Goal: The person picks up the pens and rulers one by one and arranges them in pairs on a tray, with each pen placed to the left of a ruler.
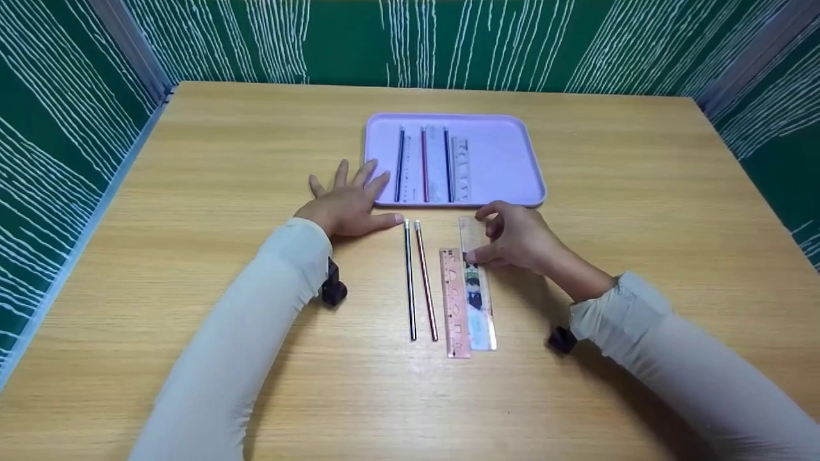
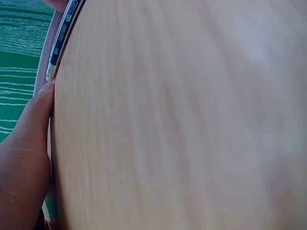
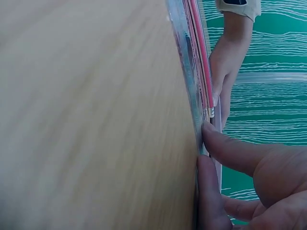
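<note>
My left hand (image 1: 343,206) lies with spread fingers by the left front corner of the purple tray (image 1: 506,160). Its thumb (image 2: 36,112) meets the end of a dark striped pencil (image 1: 410,282). A red striped pencil (image 1: 426,282) lies just right of that one. Farther right is a pink ruler (image 1: 455,307) with cut-out shapes, against a clear ruler (image 1: 480,320) printed with a picture. The clear ruler's upper part is between the thumb and fingers of my right hand (image 1: 519,237), which pinches it by its edges. The right hand partly covers that ruler.
In the tray, pencils and clear rulers lie side by side, among them a red pencil (image 1: 425,163) and a wavy-edged ruler (image 1: 461,169). The wooden table (image 1: 192,160) ends at green walls (image 1: 346,45) with white streaks at the back and sides.
</note>
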`<state>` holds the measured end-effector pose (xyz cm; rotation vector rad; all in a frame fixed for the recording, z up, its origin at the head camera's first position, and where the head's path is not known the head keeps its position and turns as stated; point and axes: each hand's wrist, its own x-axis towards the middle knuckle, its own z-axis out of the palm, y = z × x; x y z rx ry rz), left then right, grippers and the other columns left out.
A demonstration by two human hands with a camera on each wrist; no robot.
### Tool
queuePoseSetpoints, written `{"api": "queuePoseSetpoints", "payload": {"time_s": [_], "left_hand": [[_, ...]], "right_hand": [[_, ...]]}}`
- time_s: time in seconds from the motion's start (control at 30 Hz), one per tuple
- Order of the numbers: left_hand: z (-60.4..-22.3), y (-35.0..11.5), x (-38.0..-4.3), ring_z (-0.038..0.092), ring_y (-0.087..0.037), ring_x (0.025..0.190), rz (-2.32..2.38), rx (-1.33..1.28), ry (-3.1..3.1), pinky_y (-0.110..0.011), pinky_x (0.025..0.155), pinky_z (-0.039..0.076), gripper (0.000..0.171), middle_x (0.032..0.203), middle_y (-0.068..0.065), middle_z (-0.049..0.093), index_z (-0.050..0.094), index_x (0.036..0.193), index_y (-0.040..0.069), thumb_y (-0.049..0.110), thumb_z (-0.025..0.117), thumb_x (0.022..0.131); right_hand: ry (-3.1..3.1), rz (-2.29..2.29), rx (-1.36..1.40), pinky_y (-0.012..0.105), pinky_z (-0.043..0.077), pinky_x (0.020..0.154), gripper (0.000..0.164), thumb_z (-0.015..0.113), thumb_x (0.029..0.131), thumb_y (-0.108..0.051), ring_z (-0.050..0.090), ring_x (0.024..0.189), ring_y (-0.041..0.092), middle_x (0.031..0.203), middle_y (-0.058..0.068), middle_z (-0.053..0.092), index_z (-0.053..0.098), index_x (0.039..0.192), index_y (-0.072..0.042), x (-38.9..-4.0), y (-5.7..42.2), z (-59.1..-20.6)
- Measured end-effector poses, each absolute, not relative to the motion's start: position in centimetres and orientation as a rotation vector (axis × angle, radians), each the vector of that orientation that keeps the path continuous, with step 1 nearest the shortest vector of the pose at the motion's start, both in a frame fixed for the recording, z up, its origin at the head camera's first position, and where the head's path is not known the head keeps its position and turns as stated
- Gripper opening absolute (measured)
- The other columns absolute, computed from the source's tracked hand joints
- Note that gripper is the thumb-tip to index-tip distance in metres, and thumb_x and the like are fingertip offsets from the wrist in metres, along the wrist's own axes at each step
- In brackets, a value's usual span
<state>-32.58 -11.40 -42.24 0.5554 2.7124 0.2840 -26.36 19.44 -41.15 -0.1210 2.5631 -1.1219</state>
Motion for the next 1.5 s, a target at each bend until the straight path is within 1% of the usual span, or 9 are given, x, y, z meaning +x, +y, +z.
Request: {"api": "queuePoseSetpoints", "payload": {"time_s": [0.17, 0.23, 0.5, 0.67, 1.0, 1.2, 1.27, 1.43, 1.5], "left_hand": [[-42.2, -11.4, -32.6, -0.019, -0.046, 0.155, 0.281, 0.556, 2.714, -0.085, 0.105, -0.014, 0.101, 0.172, 0.003, -0.018, 0.001, 0.165, 0.037, 0.091, 0.034, 0.085], [-42.2, -11.4, -32.6, -0.019, -0.046, 0.155, 0.281, 0.557, 2.716, -0.085, 0.105, -0.014, 0.101, 0.172, 0.003, -0.018, 0.001, 0.165, 0.037, 0.090, 0.034, 0.086], [-42.2, -11.3, -32.5, -0.020, -0.044, 0.156, 0.293, 0.534, 2.710, -0.085, 0.107, -0.014, 0.100, 0.172, 0.005, -0.017, 0.003, 0.165, 0.039, 0.090, 0.036, 0.086], [-42.2, -11.4, -32.5, -0.020, -0.045, 0.155, 0.286, 0.544, 2.710, -0.085, 0.106, -0.014, 0.100, 0.172, 0.004, -0.018, 0.001, 0.165, 0.038, 0.090, 0.035, 0.086], [-42.2, -11.4, -32.4, -0.021, -0.044, 0.155, 0.298, 0.542, 2.710, -0.085, 0.105, -0.015, 0.101, 0.172, 0.005, -0.018, 0.002, 0.165, 0.038, 0.090, 0.036, 0.085], [-42.2, -11.3, -32.4, -0.021, -0.044, 0.155, 0.305, 0.545, 2.709, -0.085, 0.105, -0.017, 0.100, 0.172, 0.005, -0.019, 0.001, 0.165, 0.039, 0.090, 0.035, 0.085], [-42.3, -11.3, -32.4, -0.021, -0.044, 0.155, 0.309, 0.545, 2.708, -0.084, 0.105, -0.017, 0.101, 0.172, 0.005, -0.019, 0.001, 0.165, 0.039, 0.090, 0.035, 0.085], [-42.4, -11.4, -32.5, -0.021, -0.045, 0.155, 0.311, 0.562, 2.715, -0.085, 0.104, -0.016, 0.101, 0.172, 0.005, -0.018, 0.001, 0.165, 0.038, 0.090, 0.035, 0.086], [-42.4, -11.4, -32.5, -0.021, -0.045, 0.155, 0.312, 0.568, 2.717, -0.086, 0.104, -0.016, 0.101, 0.172, 0.005, -0.018, 0.000, 0.165, 0.038, 0.089, 0.036, 0.086]], "right_hand": [[2.602, -1.091, -0.161, 0.028, 0.062, 0.069, 0.079, 0.096, 0.067, -0.013, 0.057, 0.093, 0.024, 0.104, 0.014, 0.058, 0.055, 0.134, 0.000, -26.4, 19.4, -41.3], [2.638, -1.055, -0.188, 0.029, 0.059, 0.075, 0.078, 0.097, 0.068, -0.015, 0.057, 0.093, 0.024, 0.105, 0.014, 0.059, 0.056, 0.133, 0.000, -26.4, 19.4, -41.2], [2.710, -0.975, -0.279, 0.047, 0.046, 0.098, 0.076, 0.096, 0.068, -0.022, 0.055, 0.106, 0.033, 0.120, 0.020, 0.059, 0.055, 0.127, 0.001, -26.0, 19.5, -41.4], [2.688, -1.004, -0.267, 0.047, 0.043, 0.104, 0.077, 0.096, 0.068, -0.021, 0.052, 0.110, 0.033, 0.124, 0.020, 0.055, 0.050, 0.126, 0.001, -25.9, 19.4, -41.5], [2.596, -1.111, -0.173, 0.035, 0.045, 0.088, 0.080, 0.093, 0.073, -0.013, 0.055, 0.098, 0.026, 0.112, 0.015, 0.058, 0.041, 0.132, 0.000, -25.7, 19.4, -41.1], [2.483, -1.266, -0.068, 0.027, 0.055, 0.073, 0.079, 0.087, 0.081, -0.011, 0.061, 0.084, 0.019, 0.099, 0.009, 0.062, 0.037, 0.141, -0.002, -25.6, 20.0, -40.9], [2.440, -1.312, -0.045, 0.027, 0.058, 0.070, 0.071, 0.084, 0.085, -0.012, 0.064, 0.079, 0.017, 0.098, 0.008, 0.062, 0.040, 0.140, -0.001, -25.6, 20.2, -40.9], [2.375, -1.381, -0.059, 0.029, 0.062, 0.069, 0.034, 0.070, 0.097, -0.013, 0.064, 0.079, 0.013, 0.095, 0.006, 0.060, 0.057, 0.124, 0.003, -25.4, 20.6, -41.0], [2.376, -1.371, -0.069, 0.029, 0.061, 0.068, 0.027, 0.066, 0.100, -0.014, 0.062, 0.081, 0.014, 0.094, 0.007, 0.059, 0.059, 0.121, 0.002, -25.3, 20.6, -41.1]]}}
